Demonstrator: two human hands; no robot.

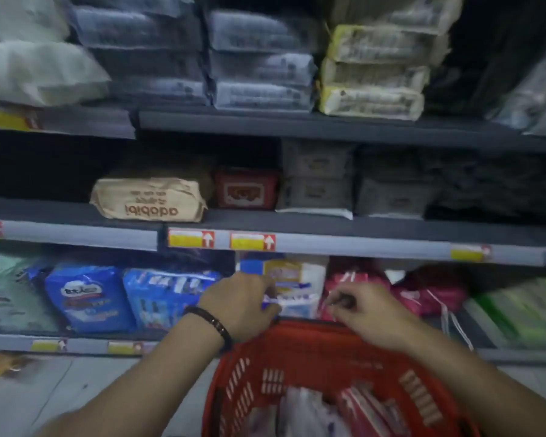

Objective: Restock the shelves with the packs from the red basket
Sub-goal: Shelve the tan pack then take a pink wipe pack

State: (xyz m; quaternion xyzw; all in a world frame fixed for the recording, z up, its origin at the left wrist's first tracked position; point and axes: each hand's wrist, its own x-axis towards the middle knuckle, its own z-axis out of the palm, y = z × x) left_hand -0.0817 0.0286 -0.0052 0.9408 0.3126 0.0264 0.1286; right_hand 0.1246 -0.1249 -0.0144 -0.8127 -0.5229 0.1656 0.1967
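The red basket (300, 367) stands below me in front of the lowest shelf, with white and red packs (334, 408) inside it. My left hand (243, 305), with a dark bracelet on the wrist, grips the left side of a white and blue pack (297, 288) standing on the lowest shelf. My right hand (364, 310) has its fingers curled at the right of that pack, against red packs (353, 279); what it holds is too blurred to tell.
Blue packs (89, 298) fill the lowest shelf to the left, pink and green packs (524, 310) to the right. The middle shelf (360, 244) carries a tan pack (148, 197), a red box and grey packs. Stacked grey and yellow packs sit on top.
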